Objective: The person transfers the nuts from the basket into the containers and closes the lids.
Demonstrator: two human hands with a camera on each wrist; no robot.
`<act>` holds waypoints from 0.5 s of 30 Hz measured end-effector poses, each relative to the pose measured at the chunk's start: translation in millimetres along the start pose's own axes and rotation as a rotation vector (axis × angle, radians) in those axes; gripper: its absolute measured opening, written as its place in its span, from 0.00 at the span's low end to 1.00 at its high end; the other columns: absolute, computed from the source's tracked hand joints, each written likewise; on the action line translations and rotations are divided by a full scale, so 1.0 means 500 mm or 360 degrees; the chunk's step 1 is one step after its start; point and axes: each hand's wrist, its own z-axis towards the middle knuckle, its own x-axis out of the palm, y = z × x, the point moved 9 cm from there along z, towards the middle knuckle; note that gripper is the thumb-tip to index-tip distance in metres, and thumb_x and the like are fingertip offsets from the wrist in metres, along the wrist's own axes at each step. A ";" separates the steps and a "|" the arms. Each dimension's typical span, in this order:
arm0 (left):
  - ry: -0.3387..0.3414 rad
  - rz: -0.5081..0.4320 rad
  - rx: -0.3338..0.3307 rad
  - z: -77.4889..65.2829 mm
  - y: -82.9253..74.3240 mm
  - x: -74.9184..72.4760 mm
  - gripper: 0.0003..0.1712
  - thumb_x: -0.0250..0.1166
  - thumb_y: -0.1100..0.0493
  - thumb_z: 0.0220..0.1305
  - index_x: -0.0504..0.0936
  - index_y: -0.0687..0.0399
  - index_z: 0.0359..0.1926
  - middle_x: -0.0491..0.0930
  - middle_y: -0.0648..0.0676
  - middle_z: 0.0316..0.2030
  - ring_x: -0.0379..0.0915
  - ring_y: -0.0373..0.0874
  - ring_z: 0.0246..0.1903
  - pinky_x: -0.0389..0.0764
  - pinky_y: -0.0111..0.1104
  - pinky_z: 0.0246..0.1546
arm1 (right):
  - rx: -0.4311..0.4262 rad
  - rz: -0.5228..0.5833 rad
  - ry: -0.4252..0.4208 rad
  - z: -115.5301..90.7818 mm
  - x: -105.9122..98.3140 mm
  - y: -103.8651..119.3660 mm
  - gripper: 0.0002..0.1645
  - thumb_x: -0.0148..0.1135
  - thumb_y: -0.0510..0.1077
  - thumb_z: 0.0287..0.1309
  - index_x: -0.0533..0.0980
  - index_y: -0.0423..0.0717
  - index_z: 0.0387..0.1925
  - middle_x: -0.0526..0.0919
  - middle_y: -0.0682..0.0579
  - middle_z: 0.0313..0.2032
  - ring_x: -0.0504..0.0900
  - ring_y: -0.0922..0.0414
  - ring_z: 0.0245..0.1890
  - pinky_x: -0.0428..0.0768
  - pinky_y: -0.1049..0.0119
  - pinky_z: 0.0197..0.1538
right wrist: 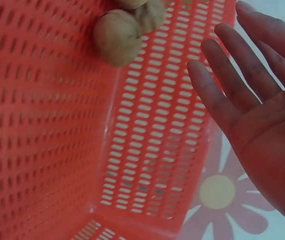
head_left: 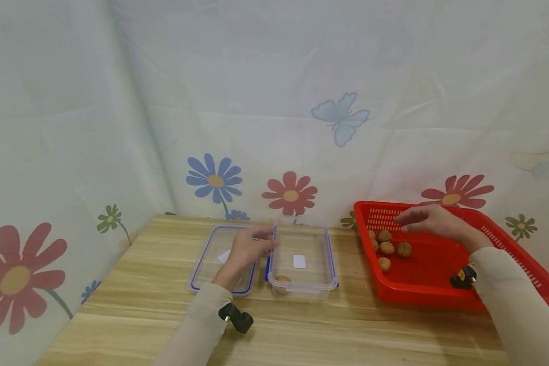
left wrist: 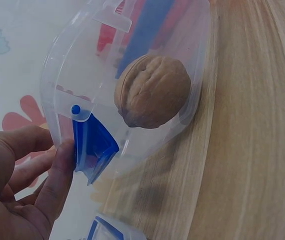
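A clear plastic food container (head_left: 327,291) with blue side latches stands uncovered on the table. One walnut (left wrist: 152,91) lies inside it, in the near left corner as the head view has it. My left hand (head_left: 250,249) holds the container's left rim, its fingertips by the hanging blue latch (left wrist: 93,145). Over the red plastic basket (head_left: 421,295) hovers my right hand (head_left: 432,222), fingers extended and holding nothing. Several walnuts (head_left: 387,248) are gathered at the basket's left side, below and left of that hand; a few also show in the right wrist view.
A clear lid (head_left: 202,269) with a blue seal lies flat left of the container, partly behind my left hand and forearm. All stands on a wood-grain table (head_left: 132,305). A flower-printed curtain (head_left: 256,127) hangs directly behind the table.
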 end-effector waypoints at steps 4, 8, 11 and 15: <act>0.0001 0.0002 -0.0001 0.000 0.000 0.001 0.24 0.74 0.66 0.66 0.85 0.63 0.62 0.86 0.62 0.50 0.88 0.50 0.40 0.92 0.38 0.43 | 0.0034 -0.0004 0.0042 0.001 0.007 -0.023 0.33 0.71 0.44 0.69 0.75 0.36 0.70 0.80 0.35 0.64 0.81 0.40 0.59 0.84 0.39 0.61; 0.0001 0.0013 -0.0013 0.000 0.000 0.001 0.23 0.74 0.66 0.67 0.85 0.63 0.62 0.86 0.61 0.50 0.88 0.51 0.41 0.92 0.39 0.44 | 0.0030 -0.0007 0.0076 0.003 0.014 -0.036 0.32 0.73 0.43 0.67 0.76 0.36 0.69 0.80 0.35 0.64 0.80 0.40 0.60 0.85 0.40 0.60; 0.0000 0.0029 -0.0018 0.000 0.001 0.001 0.23 0.73 0.66 0.67 0.85 0.62 0.62 0.86 0.61 0.50 0.88 0.51 0.41 0.91 0.39 0.45 | 0.0005 -0.0008 0.0108 0.007 0.021 -0.039 0.31 0.74 0.41 0.66 0.77 0.36 0.67 0.82 0.36 0.63 0.80 0.40 0.60 0.85 0.41 0.60; 0.0001 0.0030 -0.0012 0.000 0.000 0.000 0.23 0.73 0.66 0.68 0.85 0.62 0.63 0.86 0.62 0.50 0.88 0.51 0.41 0.91 0.39 0.44 | -0.0003 -0.0045 0.0149 0.012 0.031 -0.041 0.31 0.75 0.41 0.64 0.79 0.36 0.66 0.83 0.38 0.61 0.81 0.42 0.58 0.85 0.40 0.60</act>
